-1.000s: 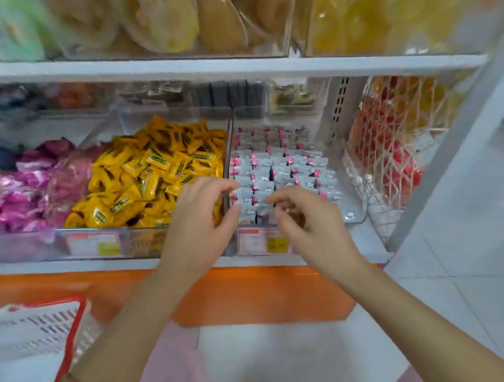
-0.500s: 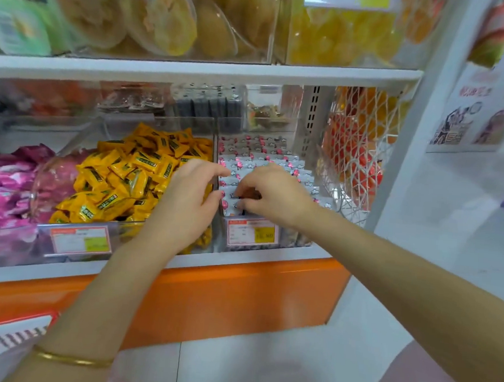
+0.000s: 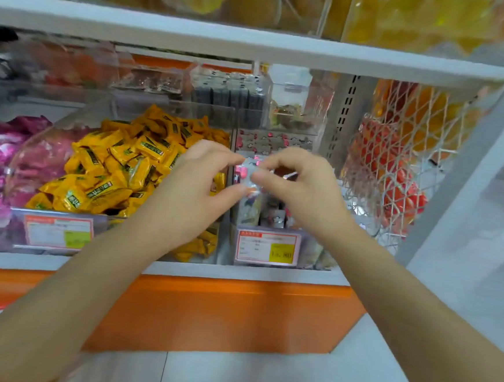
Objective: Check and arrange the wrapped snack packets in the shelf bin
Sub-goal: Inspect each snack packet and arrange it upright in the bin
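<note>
Left hand (image 3: pixel 197 183) and right hand (image 3: pixel 302 188) close together, both pinching one small silvery, pink-printed wrapped snack packet (image 3: pixel 247 175) above the clear plastic shelf bin (image 3: pixel 312 250); likely light, crinkly, slippery, so best held by its sealed ends.

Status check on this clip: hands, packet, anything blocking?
Left hand and right hand both pinch one silver-pink packet, held over its bin. Yellow packets lie to the left, apart. Nothing blocks the way back down.
</note>
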### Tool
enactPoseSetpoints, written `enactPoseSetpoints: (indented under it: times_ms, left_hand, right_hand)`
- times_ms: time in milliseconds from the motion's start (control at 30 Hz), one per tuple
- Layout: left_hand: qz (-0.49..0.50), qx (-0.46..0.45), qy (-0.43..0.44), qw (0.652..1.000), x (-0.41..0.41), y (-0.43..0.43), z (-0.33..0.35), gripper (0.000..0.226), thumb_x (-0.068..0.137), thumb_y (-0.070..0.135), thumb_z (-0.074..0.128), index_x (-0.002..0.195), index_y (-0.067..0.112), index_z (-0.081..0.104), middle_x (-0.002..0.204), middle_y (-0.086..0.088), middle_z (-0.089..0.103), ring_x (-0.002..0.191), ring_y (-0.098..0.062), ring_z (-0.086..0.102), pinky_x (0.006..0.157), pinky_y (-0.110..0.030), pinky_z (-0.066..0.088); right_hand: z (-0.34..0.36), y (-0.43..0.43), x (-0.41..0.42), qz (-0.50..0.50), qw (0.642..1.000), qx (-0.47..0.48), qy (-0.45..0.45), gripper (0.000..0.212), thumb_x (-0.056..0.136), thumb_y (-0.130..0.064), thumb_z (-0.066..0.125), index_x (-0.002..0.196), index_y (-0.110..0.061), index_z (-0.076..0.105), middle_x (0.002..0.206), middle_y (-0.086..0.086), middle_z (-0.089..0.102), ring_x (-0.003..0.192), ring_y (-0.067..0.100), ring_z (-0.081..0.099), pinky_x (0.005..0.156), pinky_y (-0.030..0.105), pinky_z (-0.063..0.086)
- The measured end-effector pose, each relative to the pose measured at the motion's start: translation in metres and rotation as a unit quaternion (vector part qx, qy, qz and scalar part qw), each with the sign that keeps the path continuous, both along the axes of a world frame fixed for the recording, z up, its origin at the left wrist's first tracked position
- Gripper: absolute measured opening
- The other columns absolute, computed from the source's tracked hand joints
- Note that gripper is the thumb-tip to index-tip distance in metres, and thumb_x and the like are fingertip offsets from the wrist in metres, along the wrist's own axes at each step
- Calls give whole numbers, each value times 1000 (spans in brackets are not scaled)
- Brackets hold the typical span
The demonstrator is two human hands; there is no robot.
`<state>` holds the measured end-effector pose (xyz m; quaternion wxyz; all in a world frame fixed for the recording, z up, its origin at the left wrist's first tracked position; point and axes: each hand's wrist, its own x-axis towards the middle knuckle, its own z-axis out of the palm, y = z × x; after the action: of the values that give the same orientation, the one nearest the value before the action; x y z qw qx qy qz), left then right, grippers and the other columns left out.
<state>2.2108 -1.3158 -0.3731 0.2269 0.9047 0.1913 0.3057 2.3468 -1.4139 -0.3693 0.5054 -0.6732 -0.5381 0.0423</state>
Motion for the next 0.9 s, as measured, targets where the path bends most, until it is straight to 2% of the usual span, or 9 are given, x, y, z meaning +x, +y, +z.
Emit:
enactPoseSetpoints:
  times_ms: [67, 200, 300, 400, 500, 567, 700, 767, 900]
  left_hand:
    - [-2, -14, -9, 1000, 1, -2, -1, 46, 85, 37, 57, 128, 23, 51, 118, 9, 42, 113, -7, 40, 95, -28, 40]
    - [5, -35, -11, 999, 3, -7, -3, 55, 79, 48, 53, 127, 21, 52, 114, 13, 39, 112, -6, 38, 92, -25, 36]
    - [-17, -60, -38, 997, 2, -12, -3, 35, 82, 41, 55, 113, 26, 57, 100, 14, 43, 94, -1, 42, 77, -15, 33]
    - [-55, -111, -47, 991, 1, -18, -1, 9, 89, 41, 52, 97, 38, 51, 80, 17, 49, 74, 5, 47, 60, -10, 37]
    - [-76, -144, -27, 986, 0, -23, 1, 27, 88, 58, 38, 96, 35, 50, 78, 23, 57, 65, 2, 53, 52, -16, 40]
    - [-103, -192, -14, 976, 1, -25, 4, 36, 77, 62, 39, 96, 34, 52, 73, 29, 59, 63, 5, 56, 50, -9, 39]
    - [-149, -291, 12, 945, -3, -19, 7, 43, 61, 53, 56, 101, 38, 55, 80, 25, 67, 61, 4, 59, 49, -11, 44]
    - [-155, -325, 12, 933, -6, -14, 6, 48, 58, 47, 63, 104, 36, 56, 86, 18, 70, 60, -2, 59, 50, -18, 46]
    - [-179, -393, -9, 902, -12, -7, 6, 52, 60, 27, 78, 109, 26, 62, 87, 3, 73, 56, -7, 59, 51, -17, 48]
  right_hand:
    - [6, -3, -2, 8, 996, 46, 78, 12, 82, -10, 69, 72, -17, 68, 63, -12, 61, 57, 0, 55, 56, 15, 46]
    - [17, -7, -4, 12, 976, 117, 184, 13, 82, -7, 68, 71, -15, 68, 64, -6, 65, 60, 7, 59, 57, 20, 49]
    - [20, -11, -3, 29, 946, 150, 284, 12, 84, -6, 65, 73, -11, 67, 70, 5, 67, 63, 16, 61, 60, 25, 51]
    - [16, -14, -2, 35, 925, 145, 349, 13, 87, -7, 60, 74, -6, 65, 68, 9, 66, 60, 17, 60, 57, 23, 51]
    - [9, -17, 1, 16, 920, 132, 369, 16, 90, -9, 58, 75, -4, 63, 63, 10, 63, 53, 15, 57, 52, 22, 50]
    - [6, -20, 5, 4, 919, 125, 374, 19, 91, -12, 56, 75, -3, 61, 56, 7, 61, 47, 14, 56, 48, 20, 49]
    - [1, -24, 11, -6, 908, 118, 403, 21, 94, -14, 52, 79, -1, 58, 50, 4, 60, 42, 11, 54, 45, 18, 48]
    - [1, -26, 12, -1, 900, 114, 422, 20, 95, -14, 51, 80, -1, 57, 49, 4, 60, 41, 10, 55, 45, 18, 48]
    - [2, -27, 10, 27, 883, 117, 453, 21, 95, -12, 50, 78, -1, 56, 49, 3, 60, 42, 9, 56, 44, 15, 48]
